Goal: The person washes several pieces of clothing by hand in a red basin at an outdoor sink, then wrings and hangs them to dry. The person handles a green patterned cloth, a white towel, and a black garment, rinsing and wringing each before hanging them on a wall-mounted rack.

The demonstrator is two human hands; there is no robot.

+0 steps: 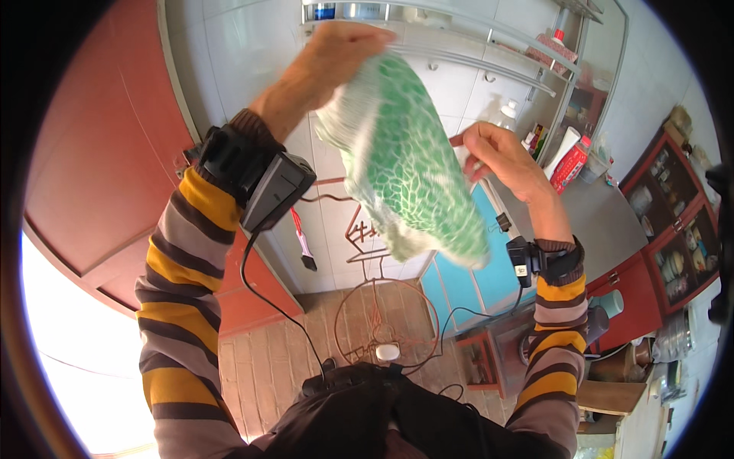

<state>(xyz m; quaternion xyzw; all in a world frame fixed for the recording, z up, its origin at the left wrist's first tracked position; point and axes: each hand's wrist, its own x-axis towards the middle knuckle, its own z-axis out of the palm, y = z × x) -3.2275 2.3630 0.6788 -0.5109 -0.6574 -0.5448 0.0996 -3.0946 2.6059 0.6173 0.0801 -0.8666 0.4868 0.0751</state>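
Observation:
A green and white patterned cloth (416, 166) hangs in front of me, blurred as if in motion. My left hand (350, 54) grips its upper end, just below the wall rack. Beside the cloth's right edge is my right hand (496, 155), fingers curled; whether it touches the fabric I cannot tell. Above is a metal wall rack (459, 53) with a long rail. Below the cloth stands a wire washstand (338, 312) with a round ring, a white soap bar (387, 351) low on it.
A red door (97, 143) is at the left. On the right are a grey counter (602, 221) with a red box (570, 165), a red glass-fronted cabinet (668, 192) and a blue-panelled unit (459, 287). Black cables hang from both wrists.

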